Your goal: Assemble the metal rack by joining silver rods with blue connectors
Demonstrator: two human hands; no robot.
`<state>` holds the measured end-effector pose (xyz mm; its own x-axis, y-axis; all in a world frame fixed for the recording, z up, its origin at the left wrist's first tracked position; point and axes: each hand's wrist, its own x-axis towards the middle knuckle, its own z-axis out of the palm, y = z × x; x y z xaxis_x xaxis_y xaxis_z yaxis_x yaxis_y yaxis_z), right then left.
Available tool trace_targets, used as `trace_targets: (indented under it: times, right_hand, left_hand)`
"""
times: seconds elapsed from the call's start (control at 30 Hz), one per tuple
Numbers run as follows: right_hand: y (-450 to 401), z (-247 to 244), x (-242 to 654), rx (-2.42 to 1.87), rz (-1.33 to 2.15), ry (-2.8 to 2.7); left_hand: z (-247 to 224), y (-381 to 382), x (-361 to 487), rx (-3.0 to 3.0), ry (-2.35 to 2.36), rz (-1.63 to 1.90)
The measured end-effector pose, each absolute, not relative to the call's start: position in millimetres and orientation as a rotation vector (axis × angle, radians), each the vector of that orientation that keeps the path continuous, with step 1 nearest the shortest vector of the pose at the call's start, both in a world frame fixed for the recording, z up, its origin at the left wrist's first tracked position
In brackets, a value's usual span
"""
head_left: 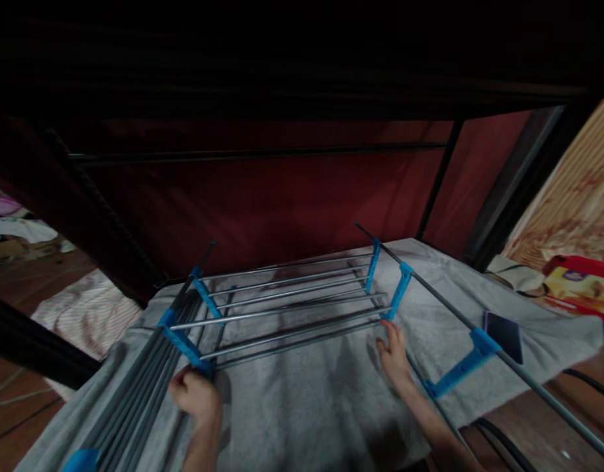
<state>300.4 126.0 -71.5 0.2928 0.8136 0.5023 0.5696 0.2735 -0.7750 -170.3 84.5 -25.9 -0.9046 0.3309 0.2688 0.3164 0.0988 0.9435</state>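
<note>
Panel (282, 196), dark red, behind grey cloth (302, 419). On the cloth, centre: rack (296, 333) of metal rods joined by blue brackets. Along its left side, bundle of grey tubes (139, 387). At far right, red-and-yellow packet (582, 285). Hands: left hand (198, 394) curled at the near left bracket, grip impossible to tell; right hand (394, 354) with fingers spread, fingertips at the near right bracket. Right of the rack, dark phone (503, 335).
</note>
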Motion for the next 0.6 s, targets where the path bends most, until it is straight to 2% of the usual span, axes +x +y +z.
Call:
trace_targets:
  times: [0.13, 0.27, 0.47, 0.6]
  right_hand:
    - [151, -41, 326, -1.453, 0.213, -1.164]
    - [177, -16, 336, -1.465, 0.178, -1.062]
    - [213, 6, 335, -1.397, 0.277, -1.020]
    - [218, 5, 337, -1.376, 0.367, -1.000]
  left_hand:
    - [-26, 57, -140, 0.991, 2.465, 1.886]
    - [6, 49, -115, 1.586, 2.503, 1.701]
    - [79, 93, -68, 2.433, 2.090, 1.135]
    - [82, 134, -64, 2.501, 1.958, 0.718]
